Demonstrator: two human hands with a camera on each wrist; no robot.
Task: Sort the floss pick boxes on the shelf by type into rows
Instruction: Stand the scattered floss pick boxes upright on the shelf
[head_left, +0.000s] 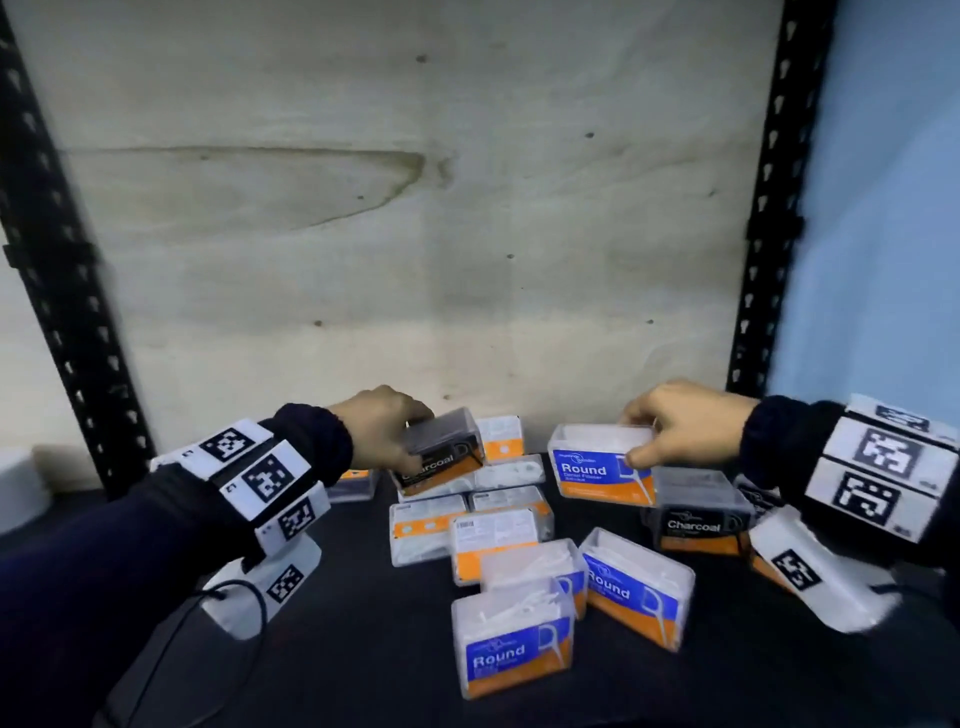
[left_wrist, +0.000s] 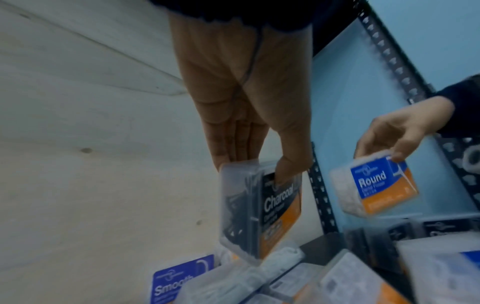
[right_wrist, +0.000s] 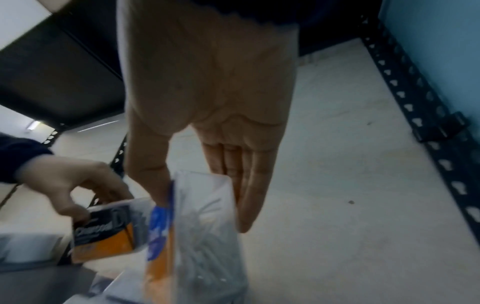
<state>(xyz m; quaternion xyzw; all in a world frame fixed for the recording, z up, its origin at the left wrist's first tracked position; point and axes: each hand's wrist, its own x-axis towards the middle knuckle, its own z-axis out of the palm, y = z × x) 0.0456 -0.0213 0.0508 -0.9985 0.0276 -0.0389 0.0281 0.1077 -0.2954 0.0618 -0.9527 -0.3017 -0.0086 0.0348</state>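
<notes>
My left hand (head_left: 382, 431) pinches a black-and-orange Charcoal box (head_left: 441, 457) by its top, lifted and tilted above the pile; the left wrist view shows the same Charcoal box (left_wrist: 259, 209) hanging from thumb and fingers (left_wrist: 291, 164). My right hand (head_left: 685, 423) grips a blue-and-orange Round box (head_left: 602, 467) in the air over the shelf's right side; in the right wrist view that Round box (right_wrist: 197, 236) sits between thumb and fingers. Several more Round boxes (head_left: 511, 644) stand at the front, and a second Charcoal box (head_left: 698, 519) lies at the right.
White boxes lying label-down (head_left: 431, 525) crowd the middle of the dark shelf (head_left: 363, 649). A Smooth box (left_wrist: 179, 281) lies near the back wall (head_left: 415, 234). Black perforated uprights (head_left: 763, 218) flank both sides. Bare shelf surface shows at the front left and front right.
</notes>
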